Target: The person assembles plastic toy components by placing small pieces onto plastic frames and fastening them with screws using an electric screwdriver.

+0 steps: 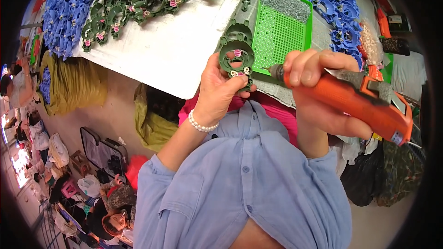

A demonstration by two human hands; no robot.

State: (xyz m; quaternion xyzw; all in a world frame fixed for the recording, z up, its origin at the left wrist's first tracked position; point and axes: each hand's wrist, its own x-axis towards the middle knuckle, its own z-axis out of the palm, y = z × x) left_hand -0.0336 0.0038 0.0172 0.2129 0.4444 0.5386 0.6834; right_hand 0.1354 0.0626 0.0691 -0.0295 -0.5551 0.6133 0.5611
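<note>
One grn part (249, 57) in L hand (216, 85), thumb (236, 82) atop

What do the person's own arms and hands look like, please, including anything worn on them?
Both the left hand and right hand are ungloved. A bracelet of white, pearl-like beads circles the left wrist. The blue sleeves of a loose shirt end around the elbows, leaving the forearms bare.
</note>
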